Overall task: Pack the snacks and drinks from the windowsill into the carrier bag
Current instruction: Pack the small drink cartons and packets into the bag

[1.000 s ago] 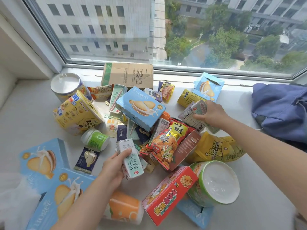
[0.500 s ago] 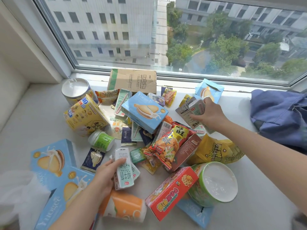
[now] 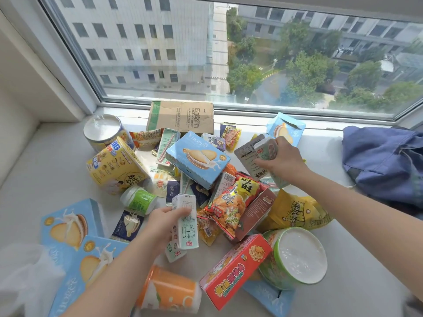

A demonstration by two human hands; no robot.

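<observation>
Snacks crowd tight round the tilted blue biscuit box (image 3: 198, 159) on the windowsill (image 3: 45, 170). Left of the box, past a yellow tub (image 3: 114, 168), bare sill runs to the wall. Behind it a brown carton (image 3: 180, 115) stands at the window frame. Far right of it, bare sill reaches blue cloth (image 3: 384, 161). In front, a red box (image 3: 235, 271) and green-rimmed tub (image 3: 297, 257) lie close together.

At the near left corner of the windowsill (image 3: 45, 170) a white plastic bag (image 3: 20, 277) is blurred and cut off by the frame. The blue cloth (image 3: 384, 163) at the right end runs out of view. A blue box (image 3: 267, 298) lies mostly hidden beneath the green tub (image 3: 295, 257).
</observation>
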